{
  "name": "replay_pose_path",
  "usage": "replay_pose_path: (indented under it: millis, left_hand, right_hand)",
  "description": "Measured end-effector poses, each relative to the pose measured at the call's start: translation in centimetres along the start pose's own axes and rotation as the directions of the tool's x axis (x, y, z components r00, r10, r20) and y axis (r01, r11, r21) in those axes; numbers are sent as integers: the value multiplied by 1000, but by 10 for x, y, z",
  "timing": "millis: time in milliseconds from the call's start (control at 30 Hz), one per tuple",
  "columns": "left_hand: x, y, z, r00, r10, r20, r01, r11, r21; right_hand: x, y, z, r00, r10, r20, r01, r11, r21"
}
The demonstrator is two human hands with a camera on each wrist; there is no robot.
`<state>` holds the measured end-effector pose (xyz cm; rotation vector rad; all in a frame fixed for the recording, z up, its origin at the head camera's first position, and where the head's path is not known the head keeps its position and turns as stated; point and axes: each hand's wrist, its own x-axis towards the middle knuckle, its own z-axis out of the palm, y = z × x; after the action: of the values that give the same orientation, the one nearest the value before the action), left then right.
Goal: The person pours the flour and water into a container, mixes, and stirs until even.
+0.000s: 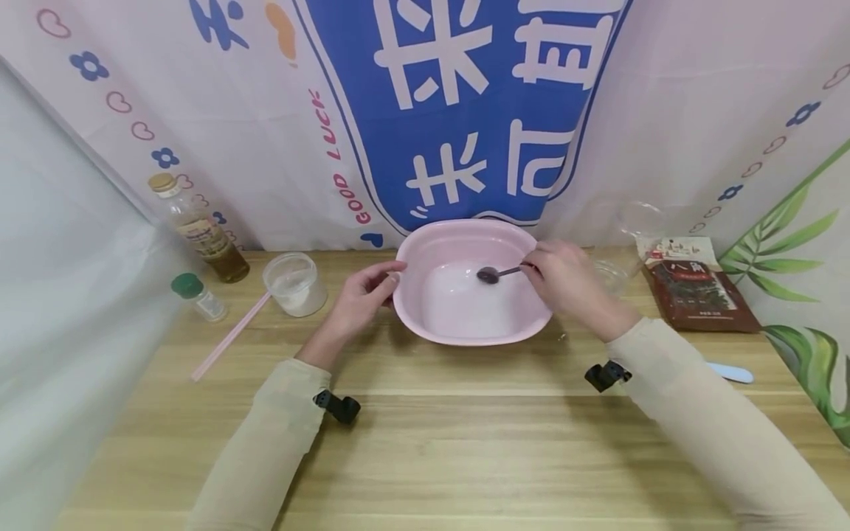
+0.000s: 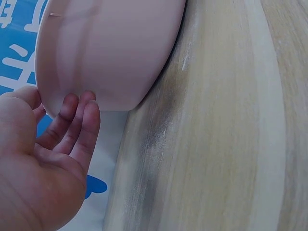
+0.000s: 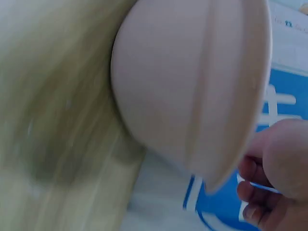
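Note:
A pink plastic basin [image 1: 474, 339] stands on the wooden table, with white contents [image 1: 458, 302] spread over its bottom. My left hand [image 1: 361, 299] holds its left rim; in the left wrist view the thumb lies over the edge and the fingertips [image 2: 89, 108] meet the outer wall. My right hand [image 1: 564, 280] grips a dark spoon [image 1: 488, 275] by its handle, over the basin's right side. The spoon's bowl is low in the basin, close over the white contents. From the right wrist, the curled fingers [image 3: 255, 192] show beyond the rim, and the spoon is hidden.
At the left stand an oil bottle [image 1: 212, 240], a green-capped jar [image 1: 199, 295] and a clear tub [image 1: 295, 287] of white powder, beside pink chopsticks [image 1: 229, 339]. Right of the basin are a clear container [image 1: 607, 276], a brown spice packet [image 1: 700, 291] and a light-blue handle [image 1: 730, 372]. A printed curtain [image 1: 265, 147] hangs behind.

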<state>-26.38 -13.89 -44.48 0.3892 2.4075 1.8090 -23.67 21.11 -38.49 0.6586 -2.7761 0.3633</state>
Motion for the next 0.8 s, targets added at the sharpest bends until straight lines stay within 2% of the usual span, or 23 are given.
replay_pose_path:
  millis: [100,200,333,467,600,800]
  left_hand:
    - [0,1,0,1000,0,-1,0,1000,3]
    - [0,0,0,1000,-3,1,3,1000,6]
    - [0,0,0,1000,-7,7,7,1000,10]
    - [-1,2,-1,1000,-7,6,7,1000,5]
    - [-1,2,-1,1000,-7,-1,7,1000,-1]
    - [-1,1,0,1000,-2,5,3,1000,-14]
  right_hand:
    - [-5,10,-9,998,-68,1,68,996,-56]
    - [-13,17,-20,989,-145,25,146,988,-49]
    - [-24,21,-28,972,-227,59,223,973,66]
    - [-27,12,-21,957,-282,70,265,945,189]
    - [-19,-7,-6,962,-264,63,245,944,219]
    - [1,-26,9,993,-91,72,79,986,148]
